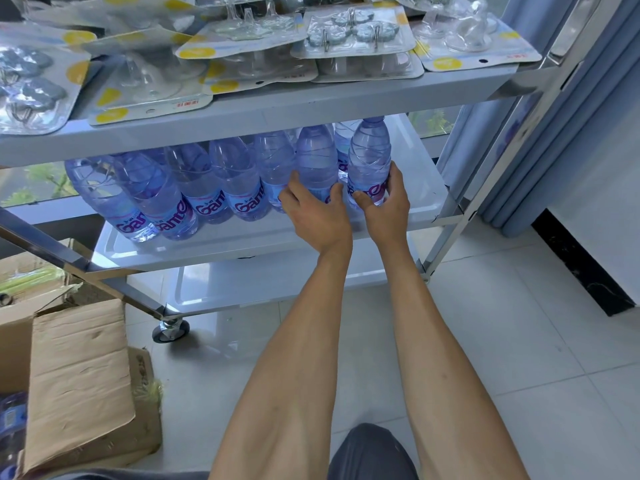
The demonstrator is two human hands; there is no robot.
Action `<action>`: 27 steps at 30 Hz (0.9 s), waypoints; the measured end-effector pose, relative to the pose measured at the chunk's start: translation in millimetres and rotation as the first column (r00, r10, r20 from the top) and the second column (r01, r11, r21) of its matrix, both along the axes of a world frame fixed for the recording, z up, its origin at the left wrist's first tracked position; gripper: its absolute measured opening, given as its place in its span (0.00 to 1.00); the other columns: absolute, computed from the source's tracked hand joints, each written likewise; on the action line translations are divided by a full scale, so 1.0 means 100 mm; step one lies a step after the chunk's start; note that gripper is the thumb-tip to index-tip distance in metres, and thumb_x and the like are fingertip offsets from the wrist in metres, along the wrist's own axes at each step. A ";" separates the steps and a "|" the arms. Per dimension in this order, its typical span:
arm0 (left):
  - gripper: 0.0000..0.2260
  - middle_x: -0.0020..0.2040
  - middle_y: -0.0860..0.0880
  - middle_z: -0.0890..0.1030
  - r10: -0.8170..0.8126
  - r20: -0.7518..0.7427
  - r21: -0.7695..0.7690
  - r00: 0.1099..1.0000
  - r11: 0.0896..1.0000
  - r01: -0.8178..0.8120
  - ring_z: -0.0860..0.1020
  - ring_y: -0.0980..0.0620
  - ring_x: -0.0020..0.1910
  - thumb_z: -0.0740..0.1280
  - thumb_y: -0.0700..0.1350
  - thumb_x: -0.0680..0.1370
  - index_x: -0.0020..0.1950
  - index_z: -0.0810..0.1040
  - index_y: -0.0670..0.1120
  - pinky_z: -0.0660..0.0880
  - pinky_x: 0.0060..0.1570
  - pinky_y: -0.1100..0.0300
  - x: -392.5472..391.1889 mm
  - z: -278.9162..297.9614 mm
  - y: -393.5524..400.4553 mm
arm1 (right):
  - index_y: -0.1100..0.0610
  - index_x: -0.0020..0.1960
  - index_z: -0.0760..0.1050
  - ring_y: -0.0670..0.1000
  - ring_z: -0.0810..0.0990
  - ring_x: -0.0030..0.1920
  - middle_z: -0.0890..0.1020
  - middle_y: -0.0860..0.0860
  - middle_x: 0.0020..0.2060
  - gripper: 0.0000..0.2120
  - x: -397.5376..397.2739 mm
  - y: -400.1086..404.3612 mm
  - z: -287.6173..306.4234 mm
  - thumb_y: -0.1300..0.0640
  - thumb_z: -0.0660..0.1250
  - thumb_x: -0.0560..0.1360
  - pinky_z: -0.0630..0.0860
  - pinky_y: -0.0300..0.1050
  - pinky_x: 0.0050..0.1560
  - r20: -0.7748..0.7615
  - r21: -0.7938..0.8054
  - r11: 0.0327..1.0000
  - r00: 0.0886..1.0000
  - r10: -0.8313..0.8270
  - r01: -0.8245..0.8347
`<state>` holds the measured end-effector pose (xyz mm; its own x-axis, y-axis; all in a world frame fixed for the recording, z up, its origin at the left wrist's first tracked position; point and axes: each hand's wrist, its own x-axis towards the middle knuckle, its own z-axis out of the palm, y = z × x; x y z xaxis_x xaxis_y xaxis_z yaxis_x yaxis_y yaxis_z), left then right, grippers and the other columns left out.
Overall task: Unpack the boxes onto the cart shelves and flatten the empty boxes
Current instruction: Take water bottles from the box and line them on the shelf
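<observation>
Bottles (pixel 221 181) stand in a front row of about seven on the cart's middle shelf (pixel 420 174), frame centre, more behind. Left hand (pixel 317 211) grips one bottle (pixel 316 161); right hand (pixel 384 202) grips the rightmost bottle (pixel 369 154). Top shelf (pixel 277 109) carries hook packs (pixel 356 32). Open cardboard box (pixel 79 375), lower left, shows bottles inside. Pale tiled floor (pixel 519 323); blue curtain (pixel 540 116) at right.

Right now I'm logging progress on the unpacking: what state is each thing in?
Left hand: grips an upright water bottle.
Right hand: grips the end bottle, upright.
Middle shelf: part filled with a bottle row.
Top shelf: loaded with blister packs.
Bottom shelf: bare where visible.
Cardboard box: open, flap up, unflattened.
</observation>
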<state>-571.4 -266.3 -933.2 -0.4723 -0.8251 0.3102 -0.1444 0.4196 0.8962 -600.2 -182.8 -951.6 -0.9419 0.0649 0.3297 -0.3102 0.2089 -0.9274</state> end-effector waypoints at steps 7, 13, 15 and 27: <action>0.21 0.51 0.47 0.78 -0.019 -0.018 0.043 1.000 0.999 0.020 0.77 0.49 0.48 0.78 0.49 0.69 0.56 0.76 0.43 0.70 0.45 0.60 0.04 -0.07 -0.11 | 0.61 0.75 0.63 0.52 0.74 0.67 0.74 0.54 0.69 0.33 -0.03 -0.15 0.01 0.61 0.74 0.74 0.69 0.28 0.62 0.019 -0.054 0.998 1.000 -0.010 0.011; 0.21 0.52 0.45 0.79 -0.016 0.028 0.075 0.999 0.997 0.013 0.78 0.46 0.50 0.79 0.49 0.69 0.55 0.77 0.41 0.70 0.48 0.59 -0.01 -0.04 -0.12 | 0.60 0.76 0.61 0.53 0.72 0.69 0.72 0.54 0.71 0.35 -0.05 -0.24 -0.01 0.61 0.73 0.74 0.67 0.25 0.61 0.040 -0.077 0.997 0.999 -0.013 0.016; 0.21 0.52 0.45 0.79 -0.022 0.038 0.075 0.999 0.997 0.019 0.78 0.46 0.50 0.79 0.49 0.69 0.55 0.77 0.41 0.69 0.47 0.60 -0.01 -0.06 -0.12 | 0.61 0.76 0.61 0.53 0.71 0.70 0.72 0.55 0.71 0.35 -0.06 -0.26 -0.02 0.62 0.73 0.75 0.68 0.28 0.63 0.045 -0.077 0.997 0.999 -0.023 0.026; 0.06 0.41 0.45 0.82 -0.141 0.140 0.080 0.980 0.988 0.131 0.79 0.45 0.42 0.73 0.41 0.73 0.47 0.80 0.41 0.73 0.43 0.57 0.13 -0.18 -0.29 | 0.61 0.77 0.60 0.54 0.72 0.70 0.72 0.54 0.72 0.36 -0.20 -0.31 0.08 0.61 0.73 0.74 0.69 0.42 0.68 0.078 0.012 0.999 0.996 -0.031 0.030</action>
